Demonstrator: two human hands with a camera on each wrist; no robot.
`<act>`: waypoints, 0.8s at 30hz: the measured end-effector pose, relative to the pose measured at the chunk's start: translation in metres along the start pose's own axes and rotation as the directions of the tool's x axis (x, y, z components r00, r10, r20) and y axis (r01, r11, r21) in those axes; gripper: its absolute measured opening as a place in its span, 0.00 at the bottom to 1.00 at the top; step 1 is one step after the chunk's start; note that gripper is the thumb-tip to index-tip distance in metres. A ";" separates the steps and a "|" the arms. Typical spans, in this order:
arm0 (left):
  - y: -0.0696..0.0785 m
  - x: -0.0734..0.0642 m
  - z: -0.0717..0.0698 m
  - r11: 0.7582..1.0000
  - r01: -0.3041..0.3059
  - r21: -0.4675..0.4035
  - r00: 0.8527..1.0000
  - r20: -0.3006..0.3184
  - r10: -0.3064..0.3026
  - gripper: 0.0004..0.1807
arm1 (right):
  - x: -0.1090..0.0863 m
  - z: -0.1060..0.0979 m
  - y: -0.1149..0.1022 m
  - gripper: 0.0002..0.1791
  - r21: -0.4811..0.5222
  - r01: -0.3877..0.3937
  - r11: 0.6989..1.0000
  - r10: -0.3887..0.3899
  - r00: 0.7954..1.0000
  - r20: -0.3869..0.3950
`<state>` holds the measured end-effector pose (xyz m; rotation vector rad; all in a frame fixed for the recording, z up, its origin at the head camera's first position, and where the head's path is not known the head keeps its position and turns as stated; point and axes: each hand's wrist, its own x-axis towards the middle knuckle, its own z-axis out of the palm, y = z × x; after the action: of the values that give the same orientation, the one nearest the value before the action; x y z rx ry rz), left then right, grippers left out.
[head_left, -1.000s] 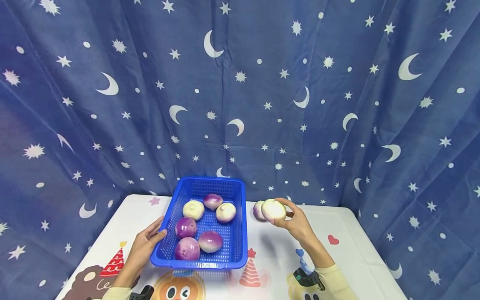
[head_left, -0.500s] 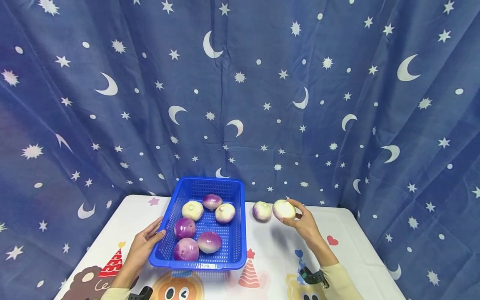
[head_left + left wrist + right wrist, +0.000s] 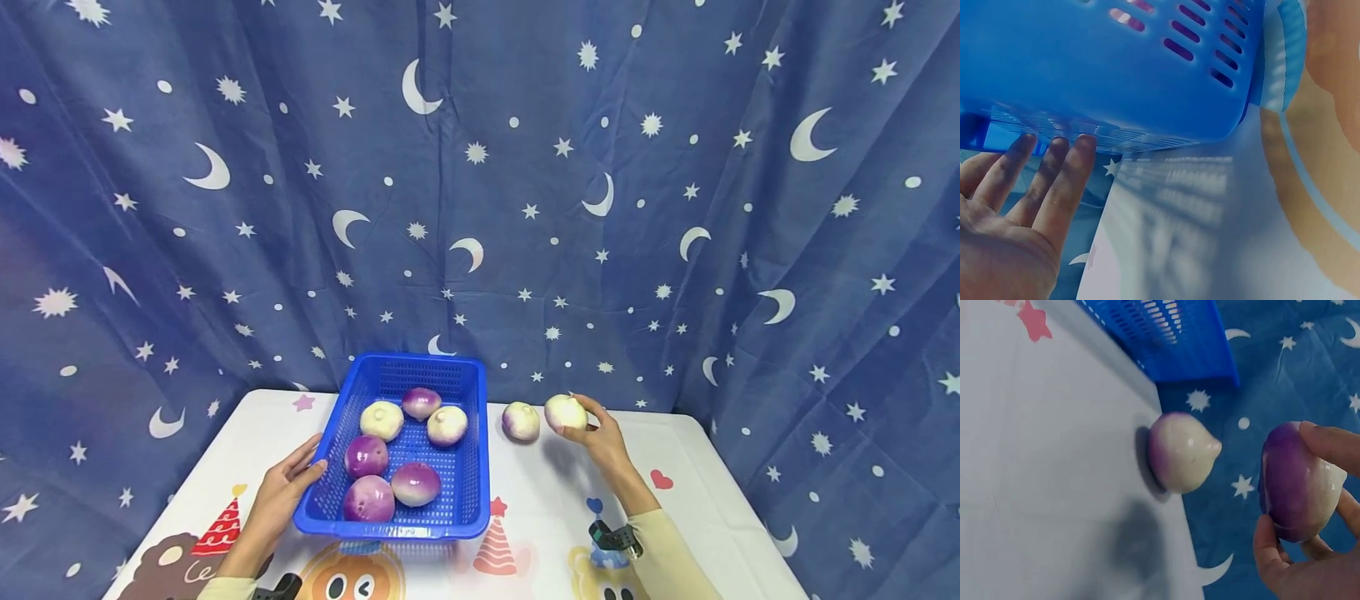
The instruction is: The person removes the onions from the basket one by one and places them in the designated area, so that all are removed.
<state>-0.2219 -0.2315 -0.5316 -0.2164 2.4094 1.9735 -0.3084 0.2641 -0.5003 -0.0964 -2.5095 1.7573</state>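
At its ten o'clock, the curled right hand [image 3: 602, 442] grips a round purple-white turnip [image 3: 562, 413]; the left hand [image 3: 281, 490] is straight-fingered.

Bright head view; dimmer, shadowed wrist views.

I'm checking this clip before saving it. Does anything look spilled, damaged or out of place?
Nothing looks spilled or damaged. Only the loose vegetable stands out mildly: it sits on the table, right of the blue basket, while six others lie inside. The right hand holds another one.
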 end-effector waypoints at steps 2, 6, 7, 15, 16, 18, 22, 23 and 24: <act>0.000 0.000 -0.001 1.000 0.002 -0.005 1.000 0.001 -0.002 0.36 | 0.005 0.001 0.003 0.40 0.007 0.000 1.000 0.000 1.000 -0.010; 0.000 0.000 -0.001 1.000 0.005 -0.008 1.000 0.000 -0.005 0.36 | 0.014 0.003 0.011 0.40 0.003 -0.008 1.000 0.009 0.999 -0.031; 0.000 0.000 -0.001 1.000 0.003 -0.011 1.000 0.000 -0.003 0.36 | 0.016 0.003 0.013 0.40 0.000 -0.013 1.000 0.013 0.999 -0.038; -0.001 0.000 -0.001 1.000 -0.010 -0.028 1.000 0.000 0.010 0.35 | 0.028 0.011 0.028 0.41 -0.007 -0.059 0.998 0.059 0.997 -0.052; -0.001 0.000 -0.001 1.000 -0.009 -0.024 1.000 0.000 0.009 0.35 | 0.029 0.012 0.030 0.41 -0.021 -0.066 0.998 0.064 0.996 -0.056; -0.001 0.000 -0.001 1.000 -0.003 -0.013 1.000 0.001 0.003 0.35 | 0.030 0.014 0.034 0.41 -0.054 -0.076 0.996 0.072 0.995 -0.065; 0.000 0.000 -0.001 1.000 0.014 0.002 1.000 0.000 -0.014 0.35 | 0.033 0.017 0.040 0.40 -0.096 -0.070 0.993 0.063 0.995 -0.074; 0.000 0.000 -0.001 1.000 0.018 0.008 1.000 0.000 -0.018 0.35 | 0.034 0.017 0.042 0.40 -0.102 -0.070 0.992 0.062 0.995 -0.078; 0.000 0.000 -0.001 1.000 0.019 0.013 1.000 0.001 -0.019 0.35 | 0.035 0.017 0.044 0.40 -0.105 -0.074 0.992 0.066 0.995 -0.080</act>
<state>-0.2216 -0.2323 -0.5311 -0.2375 2.4094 1.9491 -0.3443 0.2660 -0.5463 -0.2561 -2.5747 1.6074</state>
